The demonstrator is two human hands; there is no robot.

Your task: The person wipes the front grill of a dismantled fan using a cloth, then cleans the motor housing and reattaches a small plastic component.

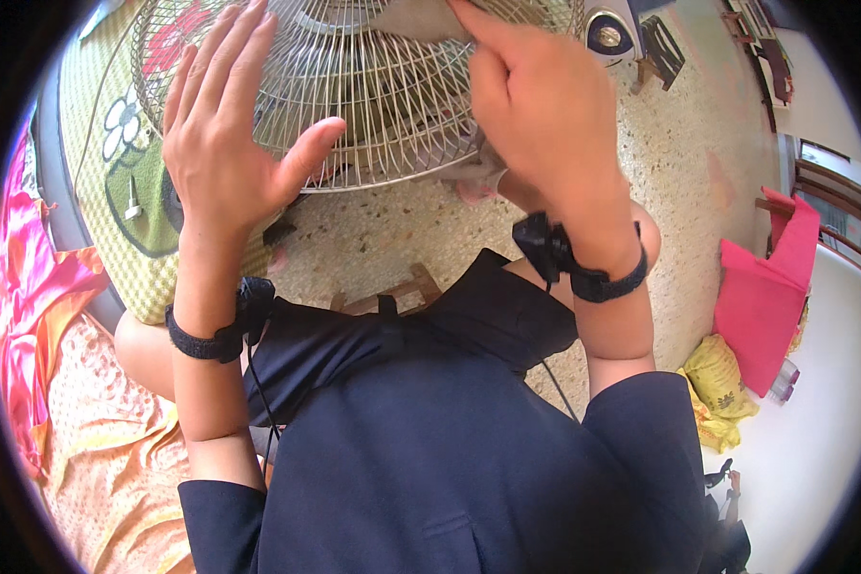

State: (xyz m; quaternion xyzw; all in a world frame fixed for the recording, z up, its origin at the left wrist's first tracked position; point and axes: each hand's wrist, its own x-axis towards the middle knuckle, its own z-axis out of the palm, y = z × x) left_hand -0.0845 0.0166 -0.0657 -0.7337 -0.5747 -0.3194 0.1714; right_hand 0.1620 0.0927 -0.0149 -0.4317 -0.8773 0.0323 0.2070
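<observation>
A wire fan guard (355, 147) fills the top middle of the view, its rounded cage of thin metal bars facing me. My left hand (219, 129) lies flat against its left side, thumb spread out from the fingers, holding nothing. A greyish cloth (420, 20) covers some of the bars near the top edge. It is pinched in my right hand (545, 107), which is slightly blurred over the guard's right side. The fingertips on the cloth are partly hidden. Left of the guard, a small white plastic piece with a thin stem (133, 208) rests on a green checked mat (140, 265).
A wooden stool (423, 283) shows between my legs on the speckled floor (373, 237). Patterned yellow fabric (107, 409) and pink cloth (29, 287) lie at left. A pink cover (760, 316) and yellow bags (717, 387) are at right. A speaker-like unit (608, 34) stands beyond the fan.
</observation>
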